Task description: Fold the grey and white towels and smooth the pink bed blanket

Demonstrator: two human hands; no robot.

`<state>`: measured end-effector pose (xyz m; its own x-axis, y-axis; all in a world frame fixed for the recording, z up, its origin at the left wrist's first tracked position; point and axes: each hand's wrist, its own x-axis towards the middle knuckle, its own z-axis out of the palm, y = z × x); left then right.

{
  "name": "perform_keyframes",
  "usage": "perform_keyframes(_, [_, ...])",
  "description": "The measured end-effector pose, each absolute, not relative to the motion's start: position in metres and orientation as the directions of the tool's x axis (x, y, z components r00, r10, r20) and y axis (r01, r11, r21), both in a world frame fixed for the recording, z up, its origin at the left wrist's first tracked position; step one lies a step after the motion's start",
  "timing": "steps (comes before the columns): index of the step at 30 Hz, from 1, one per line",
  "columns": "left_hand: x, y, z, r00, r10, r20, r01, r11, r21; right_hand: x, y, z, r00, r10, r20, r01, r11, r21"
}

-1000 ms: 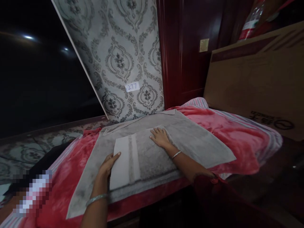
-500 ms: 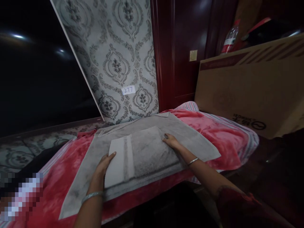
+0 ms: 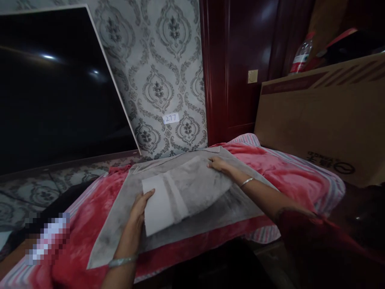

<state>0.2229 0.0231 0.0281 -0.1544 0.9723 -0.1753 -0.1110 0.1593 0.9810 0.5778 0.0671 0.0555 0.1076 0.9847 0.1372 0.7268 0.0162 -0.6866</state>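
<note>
A folded grey towel (image 3: 192, 188) with a pale striped band at its left end lies on a larger grey towel (image 3: 228, 208) spread over a red blanket (image 3: 288, 172). My left hand (image 3: 140, 208) grips the folded towel's left end, thumb on the pale band. My right hand (image 3: 218, 163) holds its far right corner, fingers curled round the edge. The folded towel's near side is lifted off the spread towel and sags between my hands.
A large dark screen (image 3: 57, 88) leans at the left against patterned wallpaper (image 3: 168, 76) bearing a small "277" label (image 3: 171, 118). A big cardboard box (image 3: 319, 116) stands at the right behind the blanket. A plastic bottle (image 3: 300, 54) sits behind it, beside dark red wood panelling (image 3: 234, 68).
My right hand slid from the folded towel's top to its right side, then to its far right corner. The towel's near edge has risen off the spread towel. My left hand stayed put.
</note>
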Motion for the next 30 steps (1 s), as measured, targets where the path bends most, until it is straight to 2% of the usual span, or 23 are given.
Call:
perform_keyframes(3, [0.254, -0.012, 0.031, -0.220, 0.967, -0.130, -0.330, 0.052, 0.943, 0.577, 0.096, 0.104, 0.085, 0.958, 0.273, 0.778, 0.107, -0.618])
perform_keyframes(5, [0.284, -0.038, 0.023, -0.216, 0.968, -0.130, -0.495, 0.006, 0.869, 0.572, 0.114, 0.133, 0.093, 0.923, 0.373, 0.805, 0.150, -0.574])
perform_keyframes(6, [0.300, -0.050, 0.015, -0.164, 0.974, -0.154, -0.560, 0.037, 0.828, 0.567, 0.120, 0.143, 0.102, 0.901, 0.422, 0.817, 0.166, -0.552])
perform_keyframes(8, [0.330, -0.070, -0.006, -0.046, 0.957, -0.287, -0.660, 0.186, 0.728, 0.554, 0.125, 0.149, 0.100, 0.861, 0.498, 0.834, 0.200, -0.514])
perform_keyframes(10, [0.351, -0.085, -0.031, 0.052, 0.926, -0.373, -0.713, 0.296, 0.635, 0.540, 0.118, 0.135, 0.057, 0.853, 0.518, 0.843, 0.238, -0.483])
perform_keyframes(13, [0.364, -0.098, -0.061, 0.097, 0.892, -0.441, -0.711, 0.372, 0.596, 0.527, 0.086, 0.083, -0.045, 0.894, 0.445, 0.834, 0.279, -0.476])
perform_keyframes(17, [0.359, -0.102, -0.074, 0.131, 0.903, -0.410, -0.658, 0.389, 0.645, 0.536, 0.011, 0.005, -0.167, 0.908, 0.383, 0.751, 0.369, -0.548])
perform_keyframes(19, [0.356, -0.103, -0.073, 0.154, 0.899, -0.410, -0.621, 0.410, 0.668, 0.545, -0.034, -0.022, -0.213, 0.898, 0.384, 0.732, 0.407, -0.546])
perform_keyframes(23, [0.353, -0.107, -0.077, 0.179, 0.911, -0.372, -0.556, 0.406, 0.725, 0.554, -0.108, -0.057, -0.331, 0.870, 0.366, 0.772, 0.473, -0.426])
perform_keyframes(26, [0.352, -0.110, -0.085, 0.144, 0.937, -0.319, -0.530, 0.346, 0.774, 0.554, -0.130, -0.076, -0.330, 0.885, 0.328, 0.837, 0.435, -0.333])
perform_keyframes(30, [0.347, -0.111, -0.090, 0.032, 0.958, -0.286, -0.378, 0.276, 0.884, 0.561, -0.121, -0.088, -0.249, 0.897, 0.364, 0.859, 0.378, -0.345])
